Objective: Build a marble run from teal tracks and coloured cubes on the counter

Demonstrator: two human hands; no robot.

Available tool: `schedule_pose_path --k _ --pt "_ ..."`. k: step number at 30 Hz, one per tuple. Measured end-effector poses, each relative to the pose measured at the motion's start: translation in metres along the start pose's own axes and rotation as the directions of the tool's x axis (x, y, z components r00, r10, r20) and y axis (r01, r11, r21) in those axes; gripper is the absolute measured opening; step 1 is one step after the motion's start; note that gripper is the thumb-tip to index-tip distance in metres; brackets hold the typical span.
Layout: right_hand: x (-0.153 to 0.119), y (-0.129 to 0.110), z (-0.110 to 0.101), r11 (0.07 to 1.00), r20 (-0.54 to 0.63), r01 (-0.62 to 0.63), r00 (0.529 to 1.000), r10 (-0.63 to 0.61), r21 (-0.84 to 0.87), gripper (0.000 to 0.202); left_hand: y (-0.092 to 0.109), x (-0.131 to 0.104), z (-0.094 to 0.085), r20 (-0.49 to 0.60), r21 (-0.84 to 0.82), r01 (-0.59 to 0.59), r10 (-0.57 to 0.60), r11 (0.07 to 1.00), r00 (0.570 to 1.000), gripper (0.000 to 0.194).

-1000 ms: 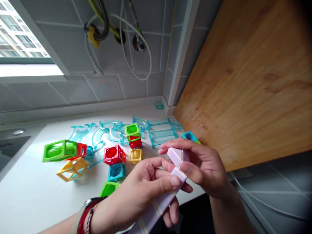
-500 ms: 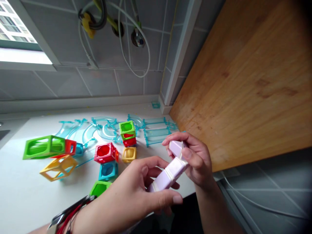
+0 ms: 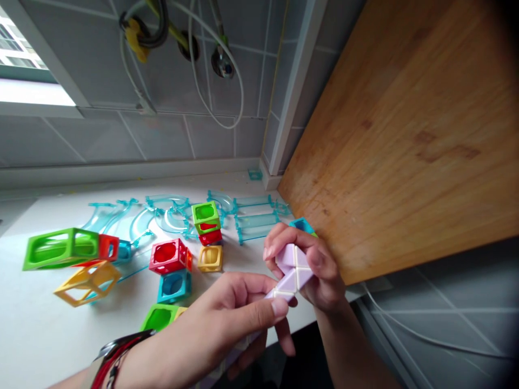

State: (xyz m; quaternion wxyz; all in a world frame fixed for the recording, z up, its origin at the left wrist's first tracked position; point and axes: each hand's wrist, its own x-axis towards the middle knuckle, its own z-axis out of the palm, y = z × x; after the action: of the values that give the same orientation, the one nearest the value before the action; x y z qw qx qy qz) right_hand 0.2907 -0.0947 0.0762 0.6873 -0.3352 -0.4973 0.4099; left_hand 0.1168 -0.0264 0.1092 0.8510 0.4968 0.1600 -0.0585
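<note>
A lilac-and-white snake puzzle of hinged wedge segments is held between both hands above the counter's front edge. My left hand grips its lower stretch, thumb on top and fingers beneath; part of the chain trails under the palm, mostly hidden. At the upper end, my right hand curls its fingers round a bent section, with several wedges showing. Just left of my hands stand a yellow cube, a red cube, a blue cube and a green block, partly covered by my left forearm.
Clear teal track pieces lie along the back of the white counter. A green cube sits on red pieces. Further left are a long green block and a yellow frame. A wooden panel bounds the right side.
The snake puzzle has turned in my hands, now showing its triangular sides and a sharper bend. My left thumb has closed onto it. The view has shifted slightly right.
</note>
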Motion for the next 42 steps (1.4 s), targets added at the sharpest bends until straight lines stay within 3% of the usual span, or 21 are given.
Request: schedule_pose_path --k 10,14,17,22,25,30,35,42 --pt "-0.004 -0.002 0.001 0.979 -0.083 0.042 0.995 -0.06 -0.202 0.032 0.002 0.0 0.0 -0.09 0.164 0.043 -0.028 0.986 0.995 0.041" --pt "-0.003 -0.006 0.001 0.901 -0.067 0.102 0.987 -0.143 -0.423 0.026 -0.002 -0.001 0.0 -0.204 0.283 0.053 0.007 0.958 0.979 0.04" --pt "-0.003 -0.007 0.004 0.866 -0.067 0.104 0.986 -0.156 -0.49 0.026 -0.005 -0.003 0.002 -0.258 0.332 0.072 0.017 0.941 0.966 0.038" --pt "-0.003 -0.003 0.006 0.882 -0.132 0.13 0.969 -0.211 -0.452 0.029 -0.001 -0.004 0.005 -0.258 0.251 0.038 0.029 0.967 0.966 0.039" --pt "-0.004 0.0 0.005 0.913 -0.132 0.144 0.969 -0.209 -0.382 0.031 0.004 -0.004 0.003 -0.156 0.186 0.022 0.007 0.982 0.988 0.04" --pt "-0.004 0.002 0.006 0.983 -0.059 0.136 0.988 -0.145 -0.127 0.036 0.005 -0.002 0.0 0.021 0.071 -0.003 0.001 0.997 1.0 0.037" --pt "-0.005 0.004 0.01 0.954 -0.095 0.17 0.975 -0.198 -0.248 0.035 0.001 -0.003 -0.001 -0.102 0.158 0.008 0.008 0.987 0.995 0.041" --pt "-0.008 0.004 0.014 0.932 -0.092 0.195 0.968 -0.233 -0.305 0.034 0.003 -0.008 0.002 -0.15 0.262 0.024 0.016 0.965 0.989 0.041"
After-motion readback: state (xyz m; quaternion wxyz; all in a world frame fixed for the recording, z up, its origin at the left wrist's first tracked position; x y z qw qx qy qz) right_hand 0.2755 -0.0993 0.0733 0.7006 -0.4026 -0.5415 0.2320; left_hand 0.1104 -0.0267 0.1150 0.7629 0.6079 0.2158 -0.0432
